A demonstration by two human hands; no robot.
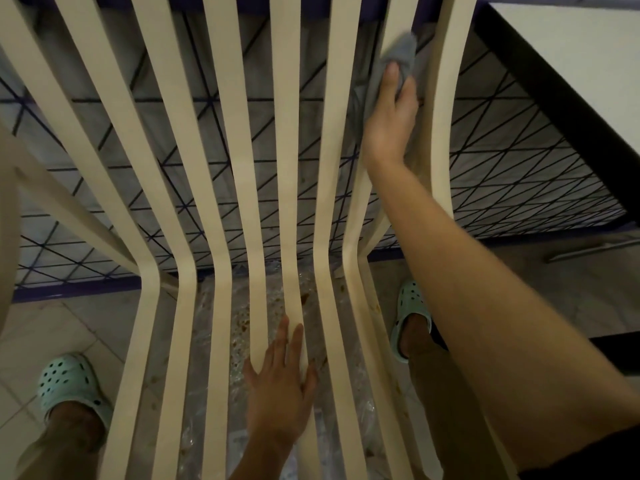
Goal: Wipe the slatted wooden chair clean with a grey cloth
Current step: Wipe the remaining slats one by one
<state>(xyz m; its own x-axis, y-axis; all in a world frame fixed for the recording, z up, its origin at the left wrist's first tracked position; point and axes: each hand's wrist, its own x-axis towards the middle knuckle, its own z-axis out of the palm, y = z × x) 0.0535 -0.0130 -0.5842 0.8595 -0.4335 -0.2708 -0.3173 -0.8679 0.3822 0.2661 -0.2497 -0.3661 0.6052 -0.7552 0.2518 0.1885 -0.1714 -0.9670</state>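
Observation:
The slatted wooden chair fills the view, its pale curved slats running from the seat up the backrest. My right hand reaches far up the backrest and presses the grey cloth against a slat near the right side. My left hand lies flat with fingers spread on a middle seat slat, holding nothing. Brown stains show on the seat slats near the bend.
Behind the backrest stands a mattress with a dark triangular line pattern. A dark-framed white table is at the upper right. My feet in mint clogs stand on tiled floor on both sides. Crinkled plastic sheeting lies under the seat.

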